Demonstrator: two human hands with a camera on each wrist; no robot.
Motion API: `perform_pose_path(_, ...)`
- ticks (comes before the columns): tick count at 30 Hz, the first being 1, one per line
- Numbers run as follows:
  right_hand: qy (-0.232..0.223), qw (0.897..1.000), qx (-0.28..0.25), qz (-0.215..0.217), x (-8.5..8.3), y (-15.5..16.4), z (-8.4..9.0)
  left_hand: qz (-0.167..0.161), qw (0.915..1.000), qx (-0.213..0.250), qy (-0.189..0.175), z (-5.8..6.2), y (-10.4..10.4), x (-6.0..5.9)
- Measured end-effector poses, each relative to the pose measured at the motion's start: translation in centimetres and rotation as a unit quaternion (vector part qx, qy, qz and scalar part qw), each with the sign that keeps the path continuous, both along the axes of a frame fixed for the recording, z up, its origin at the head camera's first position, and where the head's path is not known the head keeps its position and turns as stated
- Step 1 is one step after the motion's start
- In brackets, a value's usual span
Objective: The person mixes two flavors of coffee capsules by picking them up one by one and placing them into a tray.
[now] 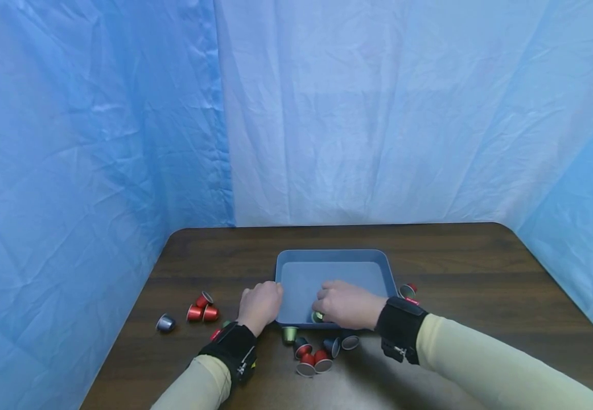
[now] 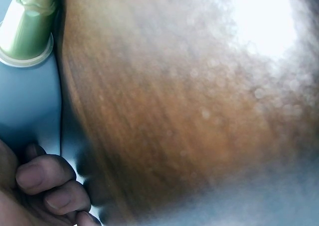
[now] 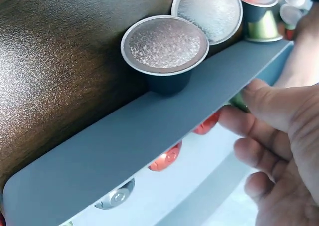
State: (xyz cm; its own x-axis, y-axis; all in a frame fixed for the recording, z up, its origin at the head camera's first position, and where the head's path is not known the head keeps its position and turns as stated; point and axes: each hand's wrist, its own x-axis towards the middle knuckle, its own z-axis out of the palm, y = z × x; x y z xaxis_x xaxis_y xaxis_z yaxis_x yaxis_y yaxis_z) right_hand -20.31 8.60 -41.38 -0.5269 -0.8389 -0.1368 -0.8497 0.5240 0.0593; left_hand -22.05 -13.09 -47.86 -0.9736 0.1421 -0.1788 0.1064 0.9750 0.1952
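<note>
A blue-grey tray point(image 1: 334, 273) lies on the table, and my left hand point(image 1: 260, 304) holds its left rim. In the left wrist view the left fingers point(image 2: 47, 176) curl at the tray's edge. My right hand point(image 1: 350, 304) reaches inside the tray by the front wall. Its thumb and fingers pinch a green coffee capsule point(image 3: 239, 101), mostly hidden by the wall and hand. Along that wall inside, red capsules point(image 3: 167, 157) and a silver capsule point(image 3: 117, 196) show partly. Another green capsule point(image 1: 289, 335) stands outside the tray's front left corner.
Dark capsules point(image 1: 350, 341) and red capsules point(image 1: 322, 361) lie in front of the tray. At the left are several red capsules point(image 1: 203, 312) and a dark blue capsule point(image 1: 165, 323). More capsules point(image 1: 407, 290) sit right of the tray. Blue curtains point(image 1: 378, 114) surround the wooden table point(image 1: 481, 296).
</note>
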Motion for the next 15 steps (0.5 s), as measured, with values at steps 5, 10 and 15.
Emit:
perform_pose_path(5, 0.03, 0.999, 0.018, 0.013, 0.13, -0.13, -0.48, -0.01, 0.9999, -0.012, 0.004, 0.06, 0.02, -0.05)
perform_pose_path(10, 0.03, 0.999, 0.026, 0.004, 0.22, -0.25, -0.71, 0.007, 0.9999, 0.008, 0.0, 0.05, -0.04, -0.05)
perform_pose_path(15, 0.017, 1.0, -0.007, -0.018, 0.16, 0.13, -0.88, 0.025, 0.9992, 0.031, -0.005, 0.04, -0.01, -0.1)
